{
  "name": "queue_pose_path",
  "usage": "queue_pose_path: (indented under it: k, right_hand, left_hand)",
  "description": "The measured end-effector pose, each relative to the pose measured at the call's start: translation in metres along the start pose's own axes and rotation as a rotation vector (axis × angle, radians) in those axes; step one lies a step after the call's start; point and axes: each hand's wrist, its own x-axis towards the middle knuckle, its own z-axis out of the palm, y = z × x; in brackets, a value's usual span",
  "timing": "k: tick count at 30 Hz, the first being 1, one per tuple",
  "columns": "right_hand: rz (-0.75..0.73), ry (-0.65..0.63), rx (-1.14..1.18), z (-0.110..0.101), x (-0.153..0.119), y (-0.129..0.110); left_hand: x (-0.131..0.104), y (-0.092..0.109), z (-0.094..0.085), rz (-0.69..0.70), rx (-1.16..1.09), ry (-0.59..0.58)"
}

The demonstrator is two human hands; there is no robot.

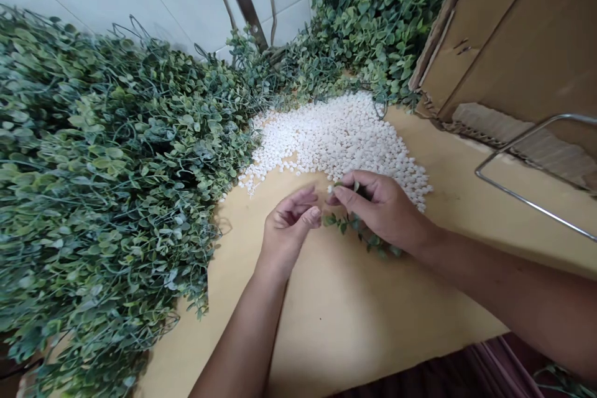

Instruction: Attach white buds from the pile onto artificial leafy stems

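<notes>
My right hand [373,202] is closed round a green leafy sprig [361,231], whose leaves hang below the fingers. A small white piece [330,189] shows at its fingertips. My left hand [291,217] is just to the left, fingers curled but apart, with nothing visible in it; a small gap separates the two hands. Beyond both hands a spread of many small white pieces [326,134] lies on the tan tabletop [326,323].
A large heap of green artificial foliage [116,186] covers the left side, and more foliage [373,18] stands at the back. Cardboard [522,37] rises at the back right. A bent metal rod [527,200] extends over the table's right side.
</notes>
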Motion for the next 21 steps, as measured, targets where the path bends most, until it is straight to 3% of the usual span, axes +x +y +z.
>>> queue_pose_path:
  k: [4, 7, 9, 12, 13, 15, 17, 19, 21]
  right_hand:
    - [0.096, 0.105, 0.190, 0.000, 0.003, 0.005]
    - [0.096, 0.089, 0.250, -0.003, 0.003, 0.003]
    - [0.054, -0.056, 0.276, -0.011, 0.003, -0.004]
    - [-0.008, -0.463, 0.385, -0.031, 0.003, -0.018]
    - [-0.001, -0.532, 0.423, -0.036, 0.003, -0.021]
    - [0.072, -0.500, 0.369, -0.041, 0.004, -0.022]
    - [0.134, -0.348, 0.134, -0.036, 0.006, -0.017]
    - [0.115, -0.253, -0.108, -0.026, 0.007, -0.009]
    - [0.056, -0.249, -0.166, -0.016, 0.007, -0.002]
  left_hand:
    - [-0.005, 0.000, 0.006, 0.021, 0.179, -0.095]
    - [-0.004, -0.003, 0.014, 0.021, 0.172, -0.113]
    - [-0.002, -0.004, 0.016, -0.013, 0.142, -0.092]
    - [0.000, -0.002, 0.012, -0.020, 0.127, -0.078]
    - [0.000, -0.002, 0.010, 0.001, 0.142, -0.073]
    - [0.001, -0.002, 0.008, 0.047, 0.198, -0.063]
    - [0.001, -0.003, 0.007, 0.078, 0.275, -0.082]
    - [-0.001, -0.003, 0.007, 0.129, 0.355, -0.129]
    - [-0.010, 0.000, 0.009, 0.223, 0.472, -0.168]
